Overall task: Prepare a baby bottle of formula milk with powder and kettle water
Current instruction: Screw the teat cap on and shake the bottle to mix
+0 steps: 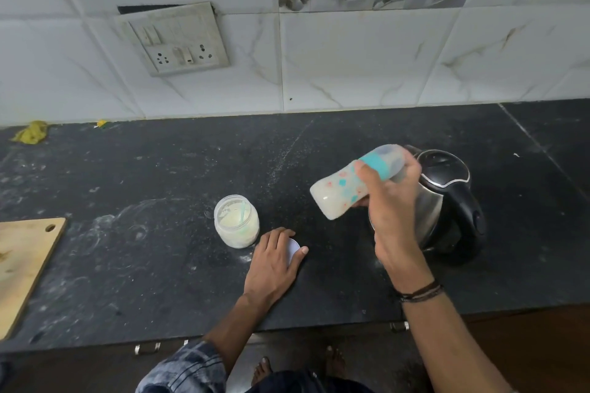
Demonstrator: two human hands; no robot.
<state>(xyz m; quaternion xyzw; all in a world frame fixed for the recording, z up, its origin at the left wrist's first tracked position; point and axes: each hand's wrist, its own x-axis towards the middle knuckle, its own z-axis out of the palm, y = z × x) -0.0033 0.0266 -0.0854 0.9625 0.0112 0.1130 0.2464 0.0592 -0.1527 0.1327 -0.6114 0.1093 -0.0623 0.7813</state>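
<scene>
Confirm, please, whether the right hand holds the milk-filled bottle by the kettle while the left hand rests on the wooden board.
Not quite: the head view shows the left hand resting on the white lid beside the powder jar; the right hand does hold the bottle.

Right hand raised, fingers curled gripping; left hand lies flat.
</scene>
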